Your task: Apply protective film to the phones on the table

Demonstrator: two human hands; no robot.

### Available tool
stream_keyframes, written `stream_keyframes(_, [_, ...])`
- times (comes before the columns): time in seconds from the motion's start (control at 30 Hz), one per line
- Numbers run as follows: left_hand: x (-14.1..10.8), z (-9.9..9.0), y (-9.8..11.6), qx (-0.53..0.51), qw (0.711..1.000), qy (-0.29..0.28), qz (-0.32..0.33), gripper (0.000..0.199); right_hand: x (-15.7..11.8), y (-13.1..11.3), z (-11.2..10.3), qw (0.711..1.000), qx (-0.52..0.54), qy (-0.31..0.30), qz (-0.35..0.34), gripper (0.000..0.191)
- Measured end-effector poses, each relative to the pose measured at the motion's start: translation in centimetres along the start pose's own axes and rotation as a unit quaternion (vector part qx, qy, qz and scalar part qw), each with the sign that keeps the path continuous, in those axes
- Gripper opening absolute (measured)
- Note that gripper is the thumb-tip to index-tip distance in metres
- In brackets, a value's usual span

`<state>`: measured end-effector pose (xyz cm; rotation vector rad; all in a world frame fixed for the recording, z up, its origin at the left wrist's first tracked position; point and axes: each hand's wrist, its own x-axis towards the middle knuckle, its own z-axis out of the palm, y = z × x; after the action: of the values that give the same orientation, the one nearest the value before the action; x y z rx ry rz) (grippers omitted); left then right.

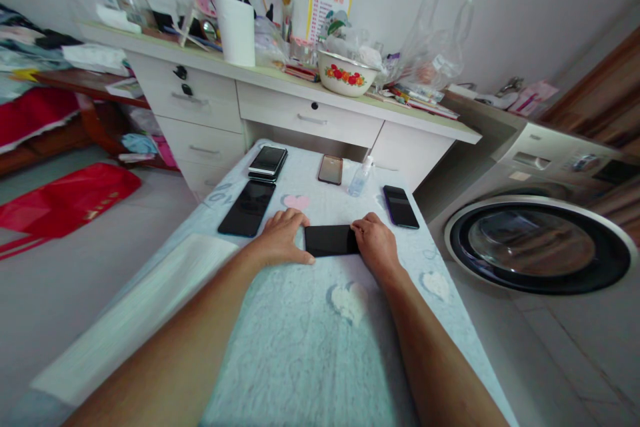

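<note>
A black smartphone [330, 241] lies sideways on the cloth-covered table, screen up and dark. My left hand [284, 238] is at its left end, thumb by the near corner and fingers by the far corner. Curled fingers of my right hand [374, 240] grip its right end. Just beyond my left hand is a larger dark phone [249, 208], and behind it a small stack of phones [269, 161]. Another phone with a purple edge [401, 207] rests to the right. Further back are a brownish phone case [331, 169] and a clear spray bottle [360, 177].
A white sheet or cloth strip [150, 300] runs along the table's left side. Beyond the table stands a white drawer desk [310, 107] with a flowered bowl [347, 73] and a paper roll [237, 30]. At right is a washing machine [550, 153]; a red bag [70, 203] lies on the floor.
</note>
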<state>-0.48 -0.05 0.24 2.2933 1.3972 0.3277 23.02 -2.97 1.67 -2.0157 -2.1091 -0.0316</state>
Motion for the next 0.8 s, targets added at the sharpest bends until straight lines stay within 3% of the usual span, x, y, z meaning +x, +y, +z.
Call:
stream_keyframes(0.23, [0.1,0.2,-0.3,0.002,1.000,0.007,0.006,0.067,0.1,0.2,-0.2,1.000,-0.004,0.003,0.031,0.028])
stream_keyframes(0.8, [-0.1,-0.1,0.2,0.004,1.000,0.007,0.001,0.065,-0.2,-3.7,0.4,0.998,-0.015,-0.031,-0.050,0.034])
